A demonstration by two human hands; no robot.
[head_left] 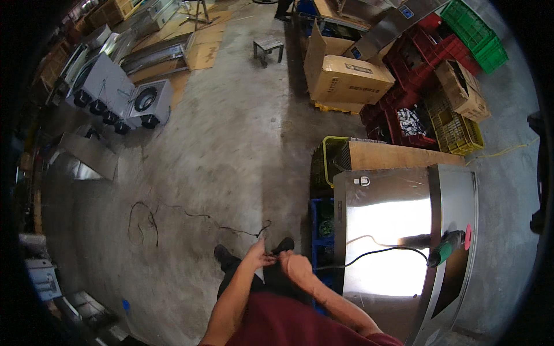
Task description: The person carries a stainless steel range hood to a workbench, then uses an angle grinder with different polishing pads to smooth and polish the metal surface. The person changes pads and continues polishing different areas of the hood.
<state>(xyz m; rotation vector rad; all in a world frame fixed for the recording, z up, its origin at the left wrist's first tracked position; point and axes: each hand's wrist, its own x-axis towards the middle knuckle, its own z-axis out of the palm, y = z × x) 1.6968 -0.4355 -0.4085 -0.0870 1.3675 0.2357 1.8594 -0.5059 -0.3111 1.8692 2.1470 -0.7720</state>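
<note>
Both of my hands meet at waist height over my dark shoes. My left hand point(258, 255) pinches a thin black cord point(234, 229) that loops up from the floor. Close beside it, my right hand point(295, 267) is closed on another black cord point(369, 252), which runs over a shiny steel panel to a green angle grinder point(443, 252). A small dark piece shows between the fingers; whether the cord ends are joined there is hidden. The grinder lies on the steel unit point(384, 199) to my right, its pink disc point(468, 236) toward the far edge.
Blue crates point(322, 210) and a yellow basket point(333, 151) stand left of the steel unit. Beyond are a cardboard box point(349, 81), red crates point(412, 52) and a green crate point(476, 34). A small stool point(269, 44) stands ahead; grey fan units point(147, 101) sit at left.
</note>
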